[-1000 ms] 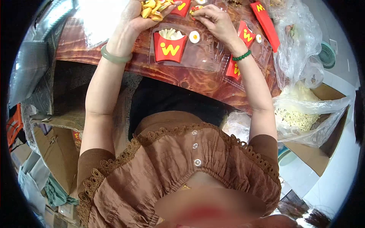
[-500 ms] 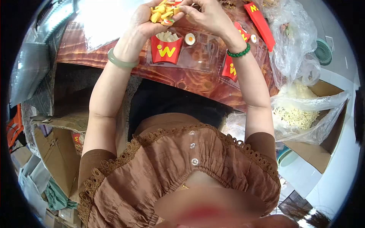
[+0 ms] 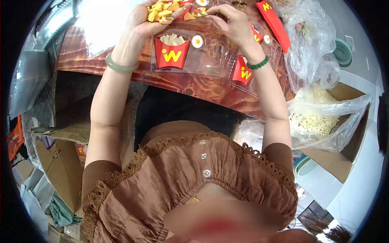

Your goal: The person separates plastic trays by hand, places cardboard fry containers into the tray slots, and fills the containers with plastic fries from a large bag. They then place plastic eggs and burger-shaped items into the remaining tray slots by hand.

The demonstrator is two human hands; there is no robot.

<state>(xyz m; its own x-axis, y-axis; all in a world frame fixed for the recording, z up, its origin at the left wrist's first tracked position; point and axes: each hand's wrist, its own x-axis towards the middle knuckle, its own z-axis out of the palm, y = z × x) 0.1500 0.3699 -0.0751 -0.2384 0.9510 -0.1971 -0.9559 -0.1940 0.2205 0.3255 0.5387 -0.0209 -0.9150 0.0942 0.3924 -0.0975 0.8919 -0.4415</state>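
Observation:
My left hand [image 3: 146,22] is cupped palm up around a heap of small toy food pieces [image 3: 162,10], mostly yellow with some orange, white and red. My right hand [image 3: 235,26] hovers over the clear plastic tray [image 3: 216,67], thumb and forefinger a little apart. Close to its fingertips lies a small multicoloured toy piece [image 3: 198,12] beside an orange one. Just below my left hand, a red toy fries box [image 3: 172,54] with pale fries sits in the tray, a toy fried egg [image 3: 197,41] next to it. Another red fries box [image 3: 243,73] lies partly under my right wrist.
A stack of red fries boxes [image 3: 274,26] lies at the table's right, beside crumpled clear plastic bags [image 3: 310,44]. Lower right, a cardboard box [image 3: 344,158] holds a bag of pale fry pieces [image 3: 314,121]. Shiny clear plastic [image 3: 103,28] covers the left tabletop [image 3: 81,60].
My right hand has moved right, away from the heap in my left hand. Toy pieces and another egg now show between the hands. My left hand has shifted slightly left.

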